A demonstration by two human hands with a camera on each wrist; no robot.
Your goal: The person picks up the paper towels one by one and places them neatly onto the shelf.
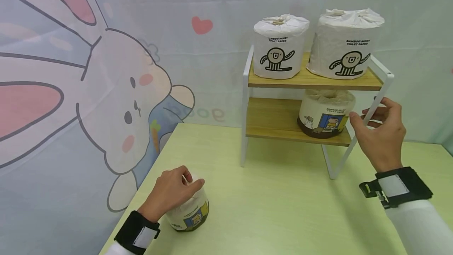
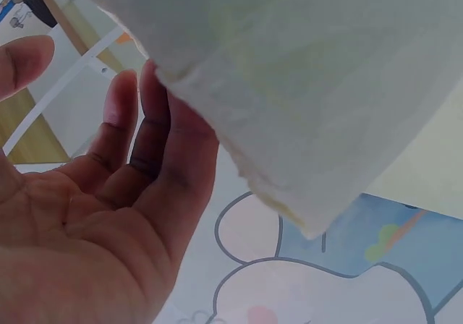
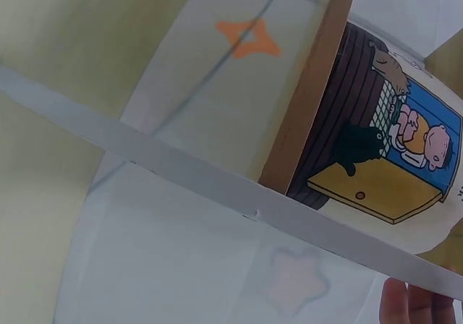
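My left hand (image 1: 172, 190) is over a wrapped toilet paper roll (image 1: 189, 213) on the table at lower left. In the left wrist view its fingers lie loosely bent along the roll's top edge (image 2: 268, 201), the thumb standing apart. My right hand (image 1: 383, 133) is at the right side of a small two-tier shelf (image 1: 274, 119), fingers curled round its white metal leg (image 1: 345, 156). The thumb tip is close to a patterned toilet paper roll (image 1: 323, 113) on the lower tier; contact is unclear. That roll (image 3: 405, 136) sits behind the bar in the right wrist view.
On the upper tier stand two white toilet paper rolls, a left one (image 1: 279, 50) and a right one (image 1: 347, 46). The shelf rests on a pale green table (image 1: 255, 207). Behind hangs a cloth backdrop (image 1: 219, 70) with a cartoon rabbit.
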